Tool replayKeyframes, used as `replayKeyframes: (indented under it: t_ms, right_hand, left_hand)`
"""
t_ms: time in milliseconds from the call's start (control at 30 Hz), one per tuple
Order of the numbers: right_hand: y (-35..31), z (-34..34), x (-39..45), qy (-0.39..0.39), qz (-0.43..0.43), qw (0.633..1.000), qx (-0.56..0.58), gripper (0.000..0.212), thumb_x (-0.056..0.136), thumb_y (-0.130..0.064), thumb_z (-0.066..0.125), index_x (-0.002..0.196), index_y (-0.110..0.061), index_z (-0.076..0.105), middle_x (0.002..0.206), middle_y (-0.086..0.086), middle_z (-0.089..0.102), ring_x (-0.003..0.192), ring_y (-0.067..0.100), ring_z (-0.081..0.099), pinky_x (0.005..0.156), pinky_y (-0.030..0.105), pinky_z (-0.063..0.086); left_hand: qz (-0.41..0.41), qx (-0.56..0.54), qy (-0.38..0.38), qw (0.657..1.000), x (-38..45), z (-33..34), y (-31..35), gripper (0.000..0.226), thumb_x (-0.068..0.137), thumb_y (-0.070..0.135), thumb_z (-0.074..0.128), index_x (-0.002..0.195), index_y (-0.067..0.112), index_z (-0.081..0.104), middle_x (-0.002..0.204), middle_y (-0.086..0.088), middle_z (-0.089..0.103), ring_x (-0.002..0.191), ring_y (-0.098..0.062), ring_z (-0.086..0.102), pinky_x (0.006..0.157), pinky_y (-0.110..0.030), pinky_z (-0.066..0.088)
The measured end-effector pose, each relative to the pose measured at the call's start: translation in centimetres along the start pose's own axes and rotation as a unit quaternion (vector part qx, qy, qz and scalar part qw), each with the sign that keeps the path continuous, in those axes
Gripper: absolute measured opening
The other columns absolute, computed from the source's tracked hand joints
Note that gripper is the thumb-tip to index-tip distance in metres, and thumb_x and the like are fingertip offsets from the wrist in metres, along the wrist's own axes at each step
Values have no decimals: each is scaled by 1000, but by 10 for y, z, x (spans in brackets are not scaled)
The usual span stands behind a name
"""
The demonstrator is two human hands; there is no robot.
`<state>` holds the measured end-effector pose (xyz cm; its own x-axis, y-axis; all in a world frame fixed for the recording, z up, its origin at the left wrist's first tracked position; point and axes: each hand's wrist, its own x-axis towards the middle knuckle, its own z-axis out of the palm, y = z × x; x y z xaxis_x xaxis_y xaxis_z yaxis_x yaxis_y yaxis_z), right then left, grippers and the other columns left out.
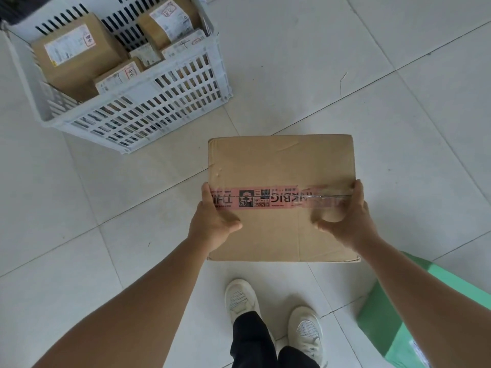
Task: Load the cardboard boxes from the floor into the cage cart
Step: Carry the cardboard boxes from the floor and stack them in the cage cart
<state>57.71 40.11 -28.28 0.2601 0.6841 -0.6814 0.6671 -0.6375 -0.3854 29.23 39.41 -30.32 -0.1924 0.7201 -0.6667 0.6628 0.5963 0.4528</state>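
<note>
head view: both hands held a cardboard box above the floor, left hand and right hand gripping opposite sides, thumbs on top. the cage cart, at ten o'clock, seemingly held smaller boxes.

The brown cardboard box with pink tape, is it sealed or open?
Sealed: the brown cardboard box has its top flaps flat, pink tape across the seam.
</note>
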Motion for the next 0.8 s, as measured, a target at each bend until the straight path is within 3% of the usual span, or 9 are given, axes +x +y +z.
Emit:
replayKeyframes:
  t_ms: [167,333,533,667,800]
  right_hand:
    - [1,-10,-17,10,1,1000,-12,124,70,-30,86,156,-25,-4,149,8,36,125,33,50,97,44,47]
    - [-8,-42,-57,21,-25,999,-23,121,69,-28,86,155,-24,1,144,10,42,120,34,53,93,43,47]
    - [-48,-100,-118,17,-101,994,-47,116,72,-30,83,154,-29,1,143,8,41,115,33,55,86,41,49]
    - [-89,-136,-166,12,-161,985,-67,116,69,-29,84,151,-32,1,140,6,44,106,30,58,84,50,54]
    - [-131,-164,-219,-1,-228,972,-63,116,70,-24,81,153,-29,1,140,7,43,102,27,56,78,37,50]
  left_hand:
    - [11,7,14,1000,-16,-4,6,111,53,41,83,142,27,18,110,6,58,95,-15,61,82,-39,57]
    - [-4,-29,35,999,-69,-20,23,108,57,36,84,142,26,19,110,7,58,98,-16,61,83,-37,56]
    - [2,-98,104,990,-156,-66,52,74,65,19,80,121,29,33,98,13,61,85,-7,60,56,-17,42]
    - [-2,-147,163,976,-220,-110,69,69,65,17,79,118,30,35,95,15,62,82,-1,58,57,-19,43]
    - [-5,-202,226,953,-290,-155,79,71,66,13,78,120,31,36,95,16,62,83,-3,60,60,-21,44]
